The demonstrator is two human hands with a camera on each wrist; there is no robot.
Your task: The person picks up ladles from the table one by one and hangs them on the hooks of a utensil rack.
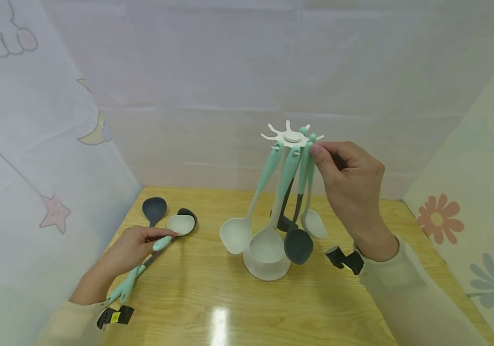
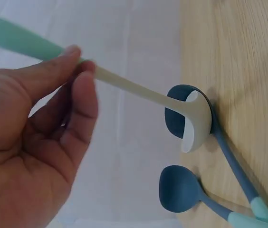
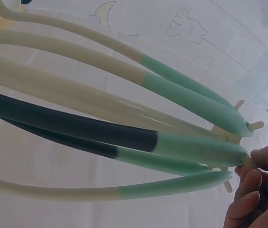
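My left hand (image 1: 132,247) pinches a cream ladle (image 2: 198,121) by its mint-green handle, thumb against fingertips. The ladle's bowl overlaps a dark ladle (image 2: 176,124) in the left wrist view. At the right, a white utensil rack (image 1: 292,138) has cream and dark utensils hanging from its hooks. My right hand (image 1: 355,178) is at the rack's right side, thumb and forefinger pinching a hook tip by the handle end of a dark spoon (image 1: 299,246). In the right wrist view the fingers (image 3: 266,156) hide part of that hook.
Another dark ladle (image 1: 154,210) lies at the table's left, its handle crossing the first dark ladle's. The rack's round base (image 1: 266,273) stands on the wooden table (image 1: 212,298). Printed cloth walls (image 1: 212,72) enclose the back and sides.
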